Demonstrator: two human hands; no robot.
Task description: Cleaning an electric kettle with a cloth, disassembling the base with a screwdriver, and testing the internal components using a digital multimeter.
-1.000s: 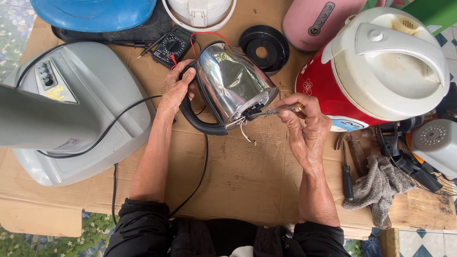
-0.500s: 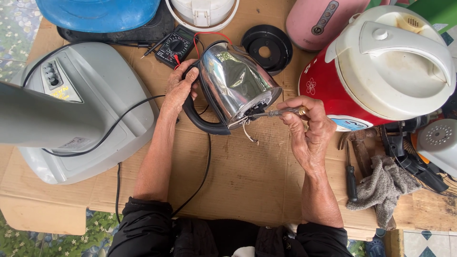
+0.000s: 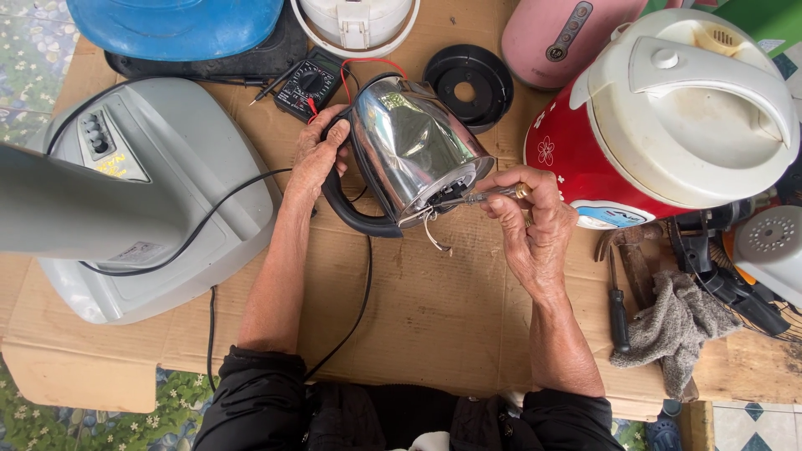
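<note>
While the shiny metal kettle [image 3: 413,146] is lying tipped on its side on the brown cardboard [image 3: 434,317], the person is working on its open bottom. The left hand [image 3: 316,159] is wrapping around the kettle's black handle [image 3: 351,213] and gripping it tight, keeping the kettle from rolling. The right hand [image 3: 535,221] is pinching a thin metal tool [image 3: 480,197] with a gold-coloured end, fingers closed firmly around it. The tool is lying almost flat, pointing left from the right hand straight into the bottom of the kettle, where the tip is touching the dark parts inside. So the kettle is sitting to the left of the right hand, and its long way is running from the top left down to the lower right, with the open bottom facing the right hand. The right hand is the nearer one to that opening. Little white wires [image 3: 434,238] are hanging out of the bottom. What else is inside the kettle is not showing. A round black base [image 3: 468,83] is lying just behind the kettle, with nothing in it. A red and white rice cooker [image 3: 668,117] is sitting at the right with its lid shut. A black meter [image 3: 309,83] is lying behind the left hand, and a screwdriver [image 3: 616,305] and a grey rag [image 3: 672,321] are resting at the right.
</note>
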